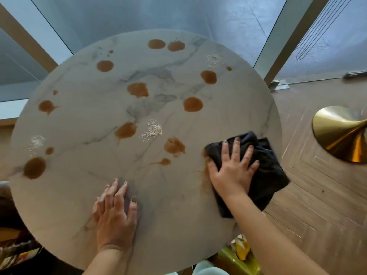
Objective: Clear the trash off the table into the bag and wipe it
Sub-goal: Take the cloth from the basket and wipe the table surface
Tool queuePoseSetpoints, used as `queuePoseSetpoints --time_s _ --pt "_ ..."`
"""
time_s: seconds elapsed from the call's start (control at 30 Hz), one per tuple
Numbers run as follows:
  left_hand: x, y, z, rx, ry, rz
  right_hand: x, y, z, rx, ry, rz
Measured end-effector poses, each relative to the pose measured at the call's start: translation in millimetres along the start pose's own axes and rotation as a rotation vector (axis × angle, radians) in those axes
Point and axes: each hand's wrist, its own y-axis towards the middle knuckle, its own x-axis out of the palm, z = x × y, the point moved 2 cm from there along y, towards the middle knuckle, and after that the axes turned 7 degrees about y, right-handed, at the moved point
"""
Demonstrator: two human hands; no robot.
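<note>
A round white marble table (83, 120) fills the view. Several brown liquid spots (192, 104) are scattered over it, along with small heaps of pale crumbs (152, 130). My right hand (232, 169) presses flat, fingers spread, on a black cloth (266, 171) at the table's right edge, where a brown smear runs beside my thumb. The cloth hangs partly over the rim. My left hand (116, 213) rests flat on the bare tabletop near the front edge, holding nothing.
A yellow-green bag with trash in it (241, 253) shows below the table's near edge. A gold cone-shaped base (341, 133) stands on the wooden floor at right. Glass panels rise behind the table. Dark clutter lies at lower left (14, 249).
</note>
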Motion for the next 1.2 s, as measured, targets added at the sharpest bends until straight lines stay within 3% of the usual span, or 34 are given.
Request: queuePoseSetpoints --time_s 0.1,0.17,0.3,0.4,0.5,0.6,0.7,0.8,0.9,0.97,1.03,1.1,1.2 --pt "0 0 1 -0.005 -0.002 0.006 17 -43 -25 -0.291 0.060 -0.040" --pt "-1 0 2 -0.006 -0.004 0.003 18 -71 -5 -0.365 0.091 -0.089" --pt "-1 -1 2 0.002 0.007 -0.041 -2 -26 34 -0.114 0.004 -0.053" --pt "0 -2 1 0.004 0.009 -0.037 -2 11 -2 -0.012 -0.009 -0.034" --pt "0 -2 0 -0.001 0.005 -0.034 15 -22 -40 -0.293 0.021 -0.045" --pt "-1 -2 -1 0.007 0.007 -0.031 20 -63 -13 -0.558 0.017 -0.085" --pt "-1 -3 1 -0.007 0.001 -0.045 5 -34 23 -0.359 0.024 -0.033" --pt "-2 -3 2 0.004 0.013 -0.059 -1 9 -5 -0.119 0.030 -0.044" --pt "-2 -4 -1 0.013 0.017 -0.087 11 -10 -56 -0.314 0.080 -0.114" --pt "-2 -5 -2 0.007 0.019 -0.086 8 -34 -52 -0.391 0.194 -0.168" --pt "-2 -4 -1 0.004 0.019 -0.092 -3 -43 -19 -0.287 0.239 -0.116" --pt "-2 -3 -1 0.009 0.022 -0.086 -10 -38 8 -0.228 0.043 -0.077" --pt "-1 -6 -1 0.018 0.030 -0.088 -2 -16 -6 -0.159 -0.047 -0.141"
